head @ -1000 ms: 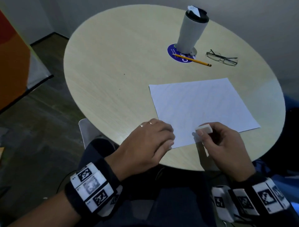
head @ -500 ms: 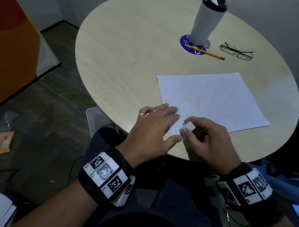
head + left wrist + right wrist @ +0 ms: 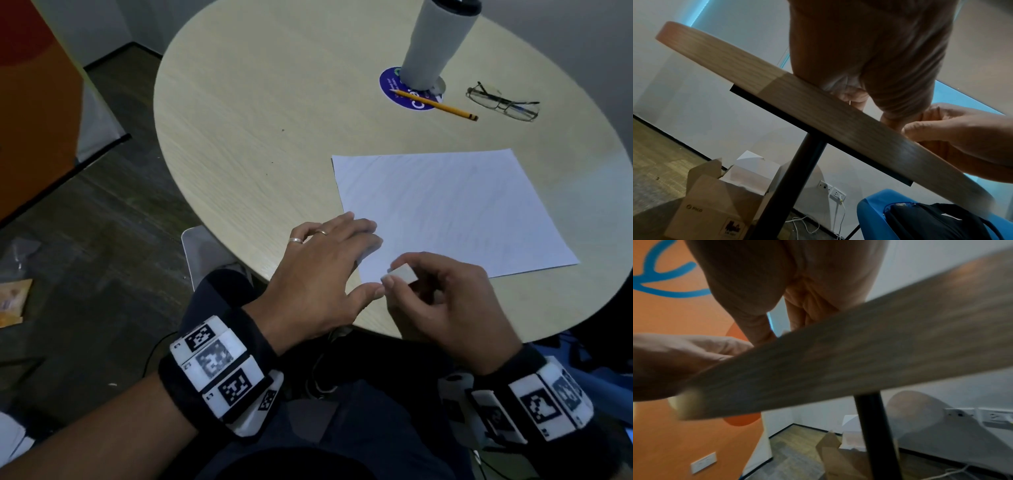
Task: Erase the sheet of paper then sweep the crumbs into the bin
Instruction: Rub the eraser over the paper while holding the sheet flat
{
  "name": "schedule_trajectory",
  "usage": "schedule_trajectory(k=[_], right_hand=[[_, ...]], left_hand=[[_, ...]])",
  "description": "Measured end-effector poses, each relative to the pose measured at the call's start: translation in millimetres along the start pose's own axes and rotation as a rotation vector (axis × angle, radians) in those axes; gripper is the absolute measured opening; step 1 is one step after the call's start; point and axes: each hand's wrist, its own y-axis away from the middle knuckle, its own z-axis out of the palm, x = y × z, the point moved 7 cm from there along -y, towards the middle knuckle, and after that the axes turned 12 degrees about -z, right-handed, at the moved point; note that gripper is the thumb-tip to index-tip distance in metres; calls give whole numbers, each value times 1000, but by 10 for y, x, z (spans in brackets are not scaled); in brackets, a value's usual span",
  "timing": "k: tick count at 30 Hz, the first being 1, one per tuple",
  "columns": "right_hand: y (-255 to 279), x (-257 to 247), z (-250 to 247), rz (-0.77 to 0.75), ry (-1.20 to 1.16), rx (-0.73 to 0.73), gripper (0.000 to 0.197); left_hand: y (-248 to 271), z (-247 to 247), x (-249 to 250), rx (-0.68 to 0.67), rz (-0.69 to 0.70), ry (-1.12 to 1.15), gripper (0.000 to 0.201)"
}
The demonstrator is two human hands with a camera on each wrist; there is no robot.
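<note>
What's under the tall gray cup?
The gray cup stands on a round blue sticker, with a pencil lying across it. The sticker's middle is covered.

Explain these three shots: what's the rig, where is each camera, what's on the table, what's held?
No robot here: a person wears a head camera and marker-tagged wristbands, each carrying a camera. The head view looks down at a round pale wooden table. The two wrist views look up from below the table edge, past each palm. On the table lie a white sheet of paper, a yellow pencil, black-framed glasses and a grey tumbler on a blue round sticker. The left hand rests flat-fingered on the paper's near corner. The right hand pinches a small white eraser just above the paper.
</note>
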Motion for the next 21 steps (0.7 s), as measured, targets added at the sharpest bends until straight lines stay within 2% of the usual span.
schedule_trajectory(k=[3,4,9,14,18,21], right_hand=[[46,225,-208,109,-39,41,8],[44,227,-240,105,-35,36,8],[26,-70,37,-18,-38,-54,4],[9,75,-192,33,-8,-10,7],[-68,-113,97,-97,27,-42,7],[-118,112,-118,22,-8,4,9]], left_hand=[[-13,5,0,-12,-3,8,58],[-14,4,-2,-11,-2,5,58],[-4,0,-3,-18,0,0,58],[-21,-2,-11,-29,-8,-3,59],[-30,0,-8,-35,-14,-4,65],[-46,9,-1,-56,-11,-15,67]])
